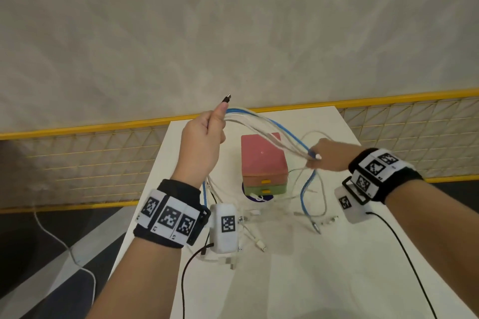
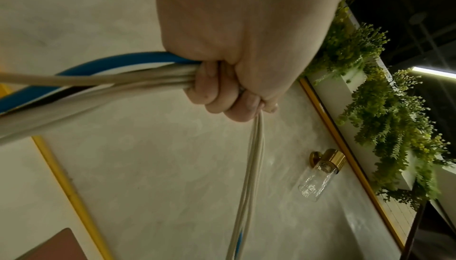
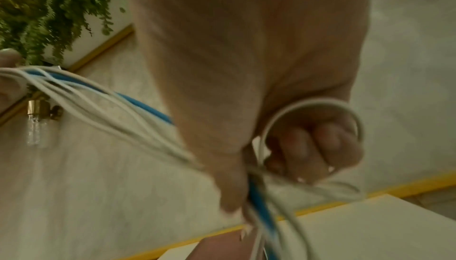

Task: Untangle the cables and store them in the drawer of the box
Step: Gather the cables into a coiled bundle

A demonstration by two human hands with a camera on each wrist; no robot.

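Observation:
A bundle of cables [image 1: 261, 128], several white and one blue [image 1: 287, 132], arcs above the table between my two hands. My left hand [image 1: 207, 129] is raised and grips one end of the bundle [image 2: 128, 80] in a fist, a dark plug [image 1: 226, 98] sticking up past the thumb. My right hand [image 1: 324, 155] grips the other part of the bundle [image 3: 259, 196], lower and to the right. Loose ends with plugs [image 1: 260, 243] hang down and lie on the table. The box [image 1: 261, 160] stands under the arc, pink on top, with two shut drawers with yellow handles [image 1: 267, 181].
The white table [image 1: 311, 267] has a yellow-framed mesh railing [image 1: 90, 163] behind it. A dark blue disc [image 1: 250, 197] lies under the box's front. Black wrist-camera leads [image 1: 404, 248] trail over the table. A white cable [image 1: 59, 241] runs along the floor at left.

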